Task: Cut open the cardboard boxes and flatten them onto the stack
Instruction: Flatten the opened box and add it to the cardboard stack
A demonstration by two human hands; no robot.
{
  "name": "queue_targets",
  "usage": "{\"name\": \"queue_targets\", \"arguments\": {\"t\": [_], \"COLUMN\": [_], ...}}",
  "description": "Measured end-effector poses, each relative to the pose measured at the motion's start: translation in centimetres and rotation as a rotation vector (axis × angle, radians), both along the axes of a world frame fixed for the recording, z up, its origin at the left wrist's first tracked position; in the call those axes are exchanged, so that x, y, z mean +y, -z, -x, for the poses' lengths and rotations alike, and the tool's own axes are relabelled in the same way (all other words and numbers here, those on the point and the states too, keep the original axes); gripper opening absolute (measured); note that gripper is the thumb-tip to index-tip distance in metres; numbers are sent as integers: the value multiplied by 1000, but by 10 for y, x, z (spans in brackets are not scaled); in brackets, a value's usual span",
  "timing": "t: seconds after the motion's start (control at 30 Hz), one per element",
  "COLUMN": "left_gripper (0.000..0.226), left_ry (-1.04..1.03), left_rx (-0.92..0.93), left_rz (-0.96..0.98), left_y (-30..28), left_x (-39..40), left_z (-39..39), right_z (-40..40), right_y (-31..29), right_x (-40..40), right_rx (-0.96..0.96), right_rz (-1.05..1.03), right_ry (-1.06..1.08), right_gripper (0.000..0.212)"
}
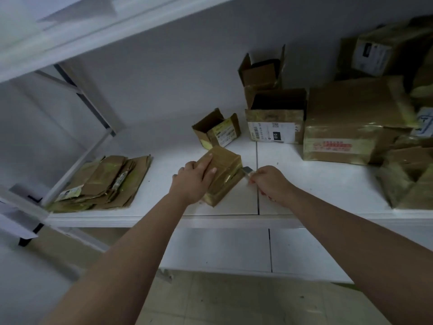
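A small taped cardboard box (225, 174) lies on the white shelf (304, 184) near its front edge. My left hand (194, 179) rests on the box's left side, fingers laid over its top. My right hand (271, 184) grips a utility knife (247, 171) whose blade touches the box's right edge. At the shelf's left end lies a stack of flattened cardboard (103, 184).
Behind the box stand a small open box (216, 131), two open boxes (274, 113) one behind the other, and a large taped box (351, 120). More boxes pile up at the far right (407, 174). A white upper shelf (70, 31) overhangs; floor tiles lie below.
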State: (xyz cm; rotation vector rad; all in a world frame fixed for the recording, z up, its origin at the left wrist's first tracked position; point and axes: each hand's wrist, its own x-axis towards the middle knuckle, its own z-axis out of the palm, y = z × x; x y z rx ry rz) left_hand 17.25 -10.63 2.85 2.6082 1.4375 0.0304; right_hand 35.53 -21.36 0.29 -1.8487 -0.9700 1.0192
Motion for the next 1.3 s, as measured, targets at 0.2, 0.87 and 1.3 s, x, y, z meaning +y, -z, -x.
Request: {"name": "queue_targets", "arguments": {"t": [0.2, 0.87, 1.3], "left_gripper": [67, 64, 64], "left_ry": [-19, -25, -34], "left_rx": [103, 200, 203], "left_rz": [-31, -97, -32], "left_y": [1, 15, 9], "left_x": [-25, -35, -35], "left_z": [-6, -17, -19], "right_z": [7, 40, 21], "right_y": [3, 3, -13], "right_x": [17, -19, -43], "right_rx": [-5, 162, 186], "right_rz": [-35, 184, 237], "right_ry": [38, -220, -475], "right_gripper": [16, 25, 26]}}
